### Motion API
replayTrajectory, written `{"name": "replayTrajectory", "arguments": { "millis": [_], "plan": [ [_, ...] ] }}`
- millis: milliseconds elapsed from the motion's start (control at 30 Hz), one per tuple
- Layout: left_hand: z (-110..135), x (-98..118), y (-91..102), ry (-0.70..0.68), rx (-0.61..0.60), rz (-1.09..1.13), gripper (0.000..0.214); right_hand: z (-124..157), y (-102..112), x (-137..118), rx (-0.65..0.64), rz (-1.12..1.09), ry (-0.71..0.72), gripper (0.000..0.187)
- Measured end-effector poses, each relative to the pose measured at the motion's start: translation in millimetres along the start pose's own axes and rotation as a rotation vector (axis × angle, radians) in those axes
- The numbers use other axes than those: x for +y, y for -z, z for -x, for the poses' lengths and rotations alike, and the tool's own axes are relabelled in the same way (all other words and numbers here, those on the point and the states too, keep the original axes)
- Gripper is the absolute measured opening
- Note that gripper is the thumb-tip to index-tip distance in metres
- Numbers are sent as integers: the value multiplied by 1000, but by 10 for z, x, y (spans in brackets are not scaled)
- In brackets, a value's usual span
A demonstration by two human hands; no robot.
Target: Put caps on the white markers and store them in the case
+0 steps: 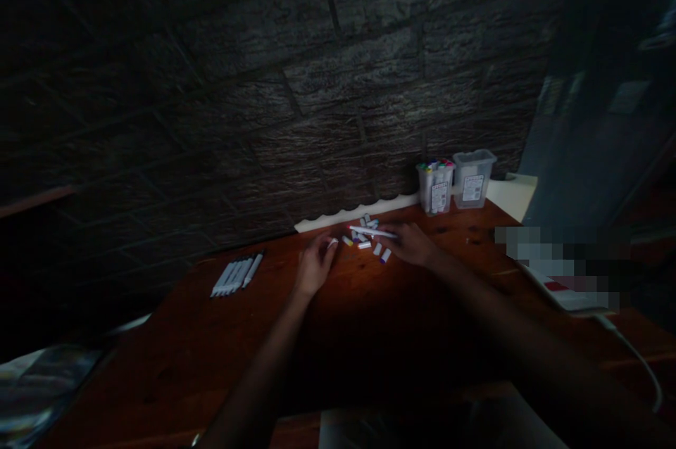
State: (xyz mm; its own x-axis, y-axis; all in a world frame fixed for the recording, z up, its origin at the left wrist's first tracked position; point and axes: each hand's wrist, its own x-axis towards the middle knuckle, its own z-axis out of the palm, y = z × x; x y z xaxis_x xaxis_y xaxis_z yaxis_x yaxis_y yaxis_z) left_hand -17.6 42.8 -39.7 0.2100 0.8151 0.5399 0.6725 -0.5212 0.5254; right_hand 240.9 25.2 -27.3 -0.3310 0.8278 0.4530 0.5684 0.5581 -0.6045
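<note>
My left hand (315, 264) rests on the wooden table (370, 322) with a small white marker cap (332, 243) pinched at its fingertips. My right hand (409, 243) lies just to the right and holds a white marker (372, 231) that points left. Between and around both hands lie several loose marker caps (364, 241) with coloured ends. A row of several white markers (237, 274) lies side by side at the left of the table, apart from my hands.
Two clear plastic tubs stand at the back right: one full of markers (436, 186), one that looks empty (472, 178). A dark stone wall (296, 83) rises behind the table. A white cable (636, 357) runs off at the right.
</note>
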Motion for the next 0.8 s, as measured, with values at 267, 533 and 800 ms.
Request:
{"name": "replayTrajectory", "arguments": {
  "millis": [267,533,800],
  "plan": [
    [-1,107,36,-75,-4,114,29,10,-28,-35,-89,-30,21,26],
    [14,88,-10,-8,6,260,29,2,25,-21,-70,0,47,26],
    [1,163,5,124,-28,384,34,7,69,1,-124,-44,51,27]
  ]
}}
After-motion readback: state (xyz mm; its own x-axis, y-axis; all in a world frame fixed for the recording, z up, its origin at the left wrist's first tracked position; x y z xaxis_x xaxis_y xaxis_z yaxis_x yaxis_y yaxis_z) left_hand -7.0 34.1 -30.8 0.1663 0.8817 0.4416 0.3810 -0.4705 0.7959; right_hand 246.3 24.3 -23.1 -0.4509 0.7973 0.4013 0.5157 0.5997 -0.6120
